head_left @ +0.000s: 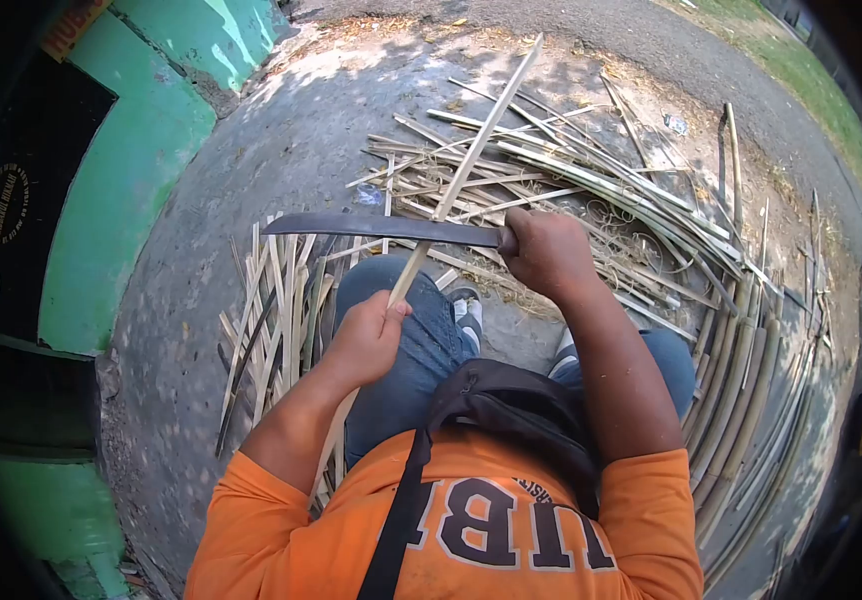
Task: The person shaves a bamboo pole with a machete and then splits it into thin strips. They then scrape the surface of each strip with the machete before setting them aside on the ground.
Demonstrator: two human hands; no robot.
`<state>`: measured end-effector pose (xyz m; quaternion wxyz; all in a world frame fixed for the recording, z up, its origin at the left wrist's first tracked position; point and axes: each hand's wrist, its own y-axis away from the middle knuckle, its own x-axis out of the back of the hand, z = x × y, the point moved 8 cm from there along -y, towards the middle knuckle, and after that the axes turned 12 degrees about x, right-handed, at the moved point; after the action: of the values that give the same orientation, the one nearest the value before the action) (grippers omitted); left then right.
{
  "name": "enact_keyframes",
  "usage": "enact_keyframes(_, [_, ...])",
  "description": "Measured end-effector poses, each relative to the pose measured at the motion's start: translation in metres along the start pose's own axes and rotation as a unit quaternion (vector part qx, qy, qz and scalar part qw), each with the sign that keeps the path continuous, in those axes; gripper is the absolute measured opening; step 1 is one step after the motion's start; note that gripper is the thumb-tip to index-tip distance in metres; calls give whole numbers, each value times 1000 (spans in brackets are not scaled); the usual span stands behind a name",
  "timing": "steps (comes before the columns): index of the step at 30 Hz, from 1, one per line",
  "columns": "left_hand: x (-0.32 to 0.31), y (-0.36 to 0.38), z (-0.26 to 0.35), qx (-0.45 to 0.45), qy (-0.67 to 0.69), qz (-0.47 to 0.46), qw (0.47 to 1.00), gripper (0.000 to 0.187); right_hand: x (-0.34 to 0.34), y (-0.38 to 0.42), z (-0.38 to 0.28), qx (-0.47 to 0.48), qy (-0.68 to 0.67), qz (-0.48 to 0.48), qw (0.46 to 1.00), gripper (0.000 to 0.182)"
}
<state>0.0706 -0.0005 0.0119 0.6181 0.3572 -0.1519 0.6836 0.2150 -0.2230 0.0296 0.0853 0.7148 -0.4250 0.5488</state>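
Note:
A long, pale bamboo strip (486, 128) runs from beside my body up and away to the right. My left hand (373, 335) is closed round it, above my knee. In my right hand (549, 250) is the handle of a machete (371, 228), its dark blade pointing left. The blade lies across the strip a short way beyond my left fingers, overlapping it in this view. Part of the strip's near end is hidden behind my left forearm.
Loose bamboo strips (551, 180) lie heaped on the ground ahead. More cut strips (276, 300) are piled at my left knee, and bamboo poles (741, 380) lie on the right. A green wall (111, 220) stands at the left. A black bag (511, 405) rests on my lap.

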Motion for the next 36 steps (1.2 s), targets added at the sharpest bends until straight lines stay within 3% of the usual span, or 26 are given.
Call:
enact_keyframes(2, [22, -13, -38, 70, 38, 34, 996, 31, 11, 6, 12, 6, -19, -34, 999, 18])
enact_keyframes(5, [30, -11, -42, 110, 71, 40, 991, 31, 20, 7, 5, 60, -12, 4, 998, 27])
enact_keyframes(8, [33, -9, -40, 119, 104, 45, 987, 30, 13, 7, -2, 82, -40, 18, 996, 32])
enact_keyframes(14, [41, -13, -48, 126, 138, 48, 981, 30, 22, 1, -21, -9, -19, -98, 995, 41])
enact_keyframes(17, [40, -23, -54, 99, 100, 59, 988, 31, 29, 2, -32, 54, -39, -77, 995, 46])
enact_keyframes(21, [26, -25, -36, 56, 70, 35, 995, 31, 19, -1, -46, 73, -91, -9, 993, 42])
enact_keyframes(27, [6, -15, 3, -21, 19, 0, 1000, 30, -1, -5, -25, 53, 31, 73, 995, 23])
enact_keyframes(32, [0, -4, 5, 6, 36, -71, 997, 30, 5, -5, 11, 59, 88, 80, 991, 17])
enact_keyframes(36, [31, 0, -20, 55, 53, -43, 996, 31, 23, -2, 57, -77, 87, 59, 992, 17])
